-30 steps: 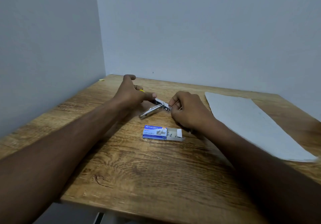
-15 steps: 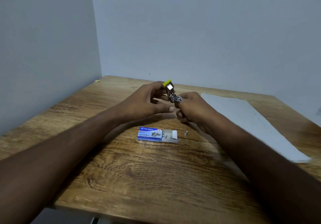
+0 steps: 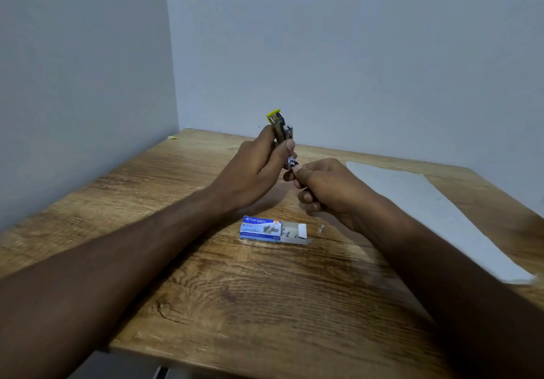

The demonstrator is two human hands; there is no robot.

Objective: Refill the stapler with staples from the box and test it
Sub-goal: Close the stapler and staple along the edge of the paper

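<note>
Wood-grain desk (image 3: 182,299) carries everything. Left hand (image 3: 253,169) is raised above it, fingers wrapped tight around the stapler (image 3: 281,131), which stands nearly upright with its yellow end on top. Right hand (image 3: 329,187), just beside, pinches the stapler's lower metal end between thumb and fingertips. Below the hands, the blue staple box (image 3: 262,229) lies flat with its white tray slid out. A small staple strip (image 3: 321,228) lies just right of it. Farther right lies a white paper sheet (image 3: 426,208).

Left hand (image 3: 253,169) raised, fingers curled (clenched); right hand (image 3: 329,187) lower, fingertips pinched together.
</note>
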